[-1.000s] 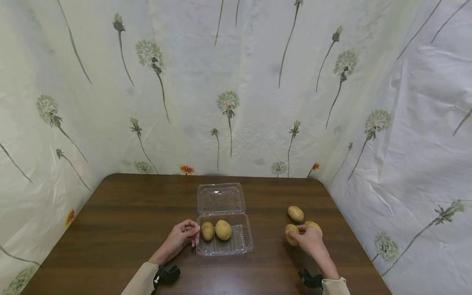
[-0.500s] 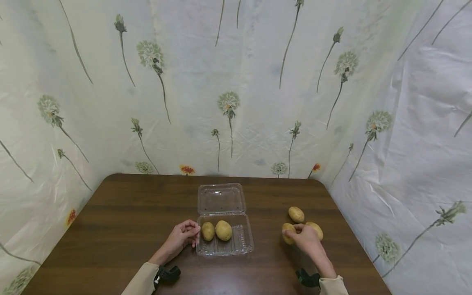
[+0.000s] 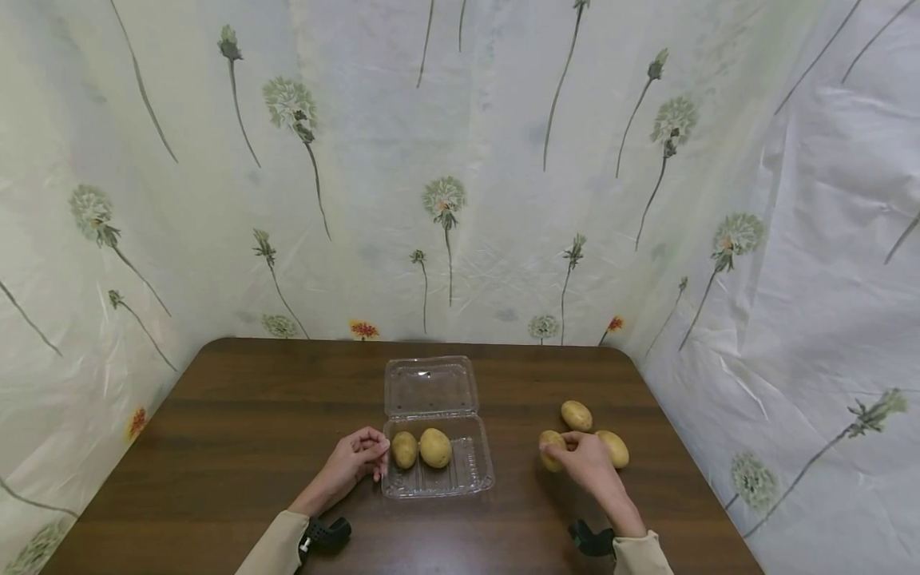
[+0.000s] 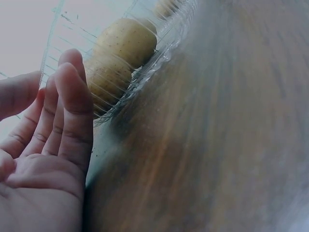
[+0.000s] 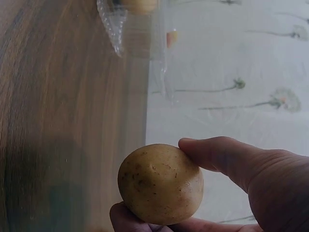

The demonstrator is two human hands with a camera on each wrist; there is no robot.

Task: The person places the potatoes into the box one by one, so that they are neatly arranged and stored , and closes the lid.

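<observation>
A clear plastic clamshell container [image 3: 470, 471] stands on the table with its lid [image 3: 431, 387] folded back. Two potatoes [image 3: 435, 448] sit side by side in the left part of its base. My left hand [image 3: 354, 463] pinches the container's left rim; in the left wrist view the thumb [image 4: 19, 94] lies on one side of that edge and the fingers on the other. To the right, my right hand [image 3: 592, 463] grips a potato [image 5: 161, 183] between thumb and fingers, over the table. Two more potatoes [image 3: 576, 415] lie close by that hand, the second [image 3: 613, 450] partly behind it.
The dark wooden table [image 3: 287, 399] has rounded far corners. A pale curtain [image 3: 359, 263] with printed dandelions hangs behind it and on both sides. Each wrist wears a black camera mount [image 3: 327, 533].
My right hand has moved a little left with the potato in its grip, uncovering more of the potato behind it. The left hand and the container have stayed in place.
</observation>
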